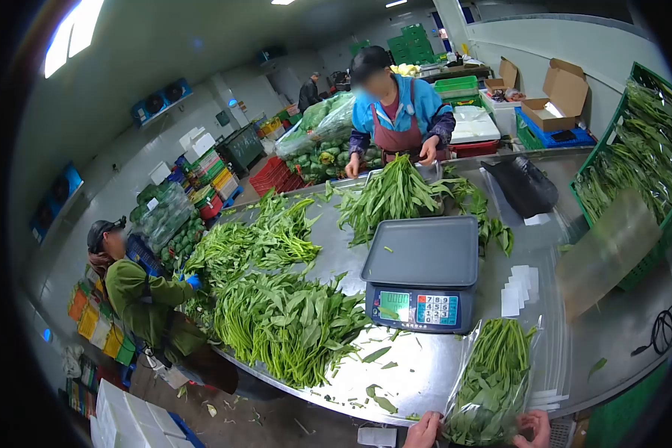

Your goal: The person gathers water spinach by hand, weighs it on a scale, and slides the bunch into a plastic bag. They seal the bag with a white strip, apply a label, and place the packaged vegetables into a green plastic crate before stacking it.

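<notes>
A clear plastic bag of leafy greens lies at the table's near edge, stems pointing away from me and leaves toward me. My left hand is closed at the bag's lower left corner. At the lower right corner, my right hand has its fingers curled around the plastic. Just beyond the bag stands a digital scale with a grey tray, holding only a small leaf scrap. Flat clear bags are stacked right of the filled one, and white labels lie above it.
Large heaps of loose greens cover the table's left half. Across the table, a person in a blue jacket stands behind a bunch of greens; another in a green top works at left. A green crate of bagged greens leans at right.
</notes>
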`<state>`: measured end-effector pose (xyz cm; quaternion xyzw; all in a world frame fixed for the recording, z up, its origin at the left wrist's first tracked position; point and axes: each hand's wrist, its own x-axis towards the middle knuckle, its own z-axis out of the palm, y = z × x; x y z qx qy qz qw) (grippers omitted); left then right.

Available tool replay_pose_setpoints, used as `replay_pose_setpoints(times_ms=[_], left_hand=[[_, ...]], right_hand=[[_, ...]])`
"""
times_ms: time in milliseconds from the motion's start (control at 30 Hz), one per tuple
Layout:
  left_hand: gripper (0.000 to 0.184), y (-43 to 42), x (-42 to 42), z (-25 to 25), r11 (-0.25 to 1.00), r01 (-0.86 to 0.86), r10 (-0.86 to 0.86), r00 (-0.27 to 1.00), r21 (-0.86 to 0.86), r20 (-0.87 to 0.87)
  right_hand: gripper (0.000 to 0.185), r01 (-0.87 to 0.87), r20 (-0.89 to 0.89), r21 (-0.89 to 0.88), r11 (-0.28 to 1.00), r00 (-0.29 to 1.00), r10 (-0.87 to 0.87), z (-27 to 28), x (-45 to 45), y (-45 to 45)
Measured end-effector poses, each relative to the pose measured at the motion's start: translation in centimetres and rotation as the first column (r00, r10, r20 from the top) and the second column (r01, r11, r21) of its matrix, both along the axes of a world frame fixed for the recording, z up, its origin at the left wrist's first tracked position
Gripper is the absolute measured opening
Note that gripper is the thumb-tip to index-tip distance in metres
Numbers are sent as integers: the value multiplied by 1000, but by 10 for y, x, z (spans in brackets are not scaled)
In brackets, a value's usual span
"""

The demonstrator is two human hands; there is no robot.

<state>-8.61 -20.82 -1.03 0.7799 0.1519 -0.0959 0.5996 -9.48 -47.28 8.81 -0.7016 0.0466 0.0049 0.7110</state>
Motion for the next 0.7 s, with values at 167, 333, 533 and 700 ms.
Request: replay_pose_setpoints(times_ms=[167,333,533,700], left_hand=[[30,-7,5,-15,961,-39,38,999,273,12],[39,7,-11,-17,928,180,-188,982,326,-6],[40,-15,12,43,976,-135,118,987,-169,-106],[41,-15,11,47,971,-157,145,987,-183,-75]], right_hand=[[19,1,-354,-237,971,931,-88,-22,29,-3],[20,113,-177,-144,983,975,-138,-74,30,-12],[12,254,-89,47,966,964,-249,-39,51,0],[15,343,-85,-160,926,929,-359,-63,54,0]])
